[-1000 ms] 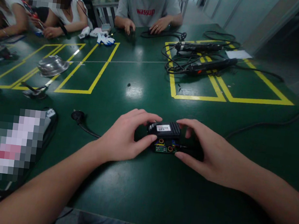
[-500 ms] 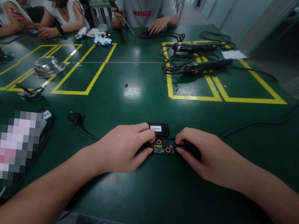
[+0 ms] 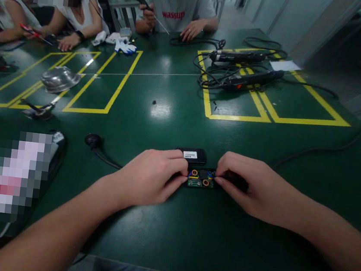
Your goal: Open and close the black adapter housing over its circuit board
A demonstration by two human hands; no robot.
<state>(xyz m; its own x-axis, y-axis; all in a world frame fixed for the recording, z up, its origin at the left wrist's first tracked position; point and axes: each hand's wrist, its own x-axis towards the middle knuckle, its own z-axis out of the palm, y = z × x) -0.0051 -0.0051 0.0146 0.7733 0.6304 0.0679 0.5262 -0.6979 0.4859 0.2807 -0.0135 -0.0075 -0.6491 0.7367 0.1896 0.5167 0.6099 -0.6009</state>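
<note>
A small opened electronic unit with a green circuit board [image 3: 200,179] and copper coils lies on the green table [image 3: 162,238] in front of me. My left hand [image 3: 149,180] grips its left end with curled fingers. My right hand [image 3: 246,186] grips its right end the same way. Just behind the board lies its black cover [image 3: 194,155] with a white label, flat on the table and touching neither hand's grip.
A black plug and cord [image 3: 96,143] lie to the left. Rotary tools with tangled cables [image 3: 240,70] sit in yellow-taped boxes at the back right. A metal bowl [image 3: 59,79] lies left. Other people work along the far edge. White gloves [image 3: 125,47] lie near them.
One second ago both hands held the black cover over the board. The cover now lies behind the board, and both hands have closed on the board's ends.
</note>
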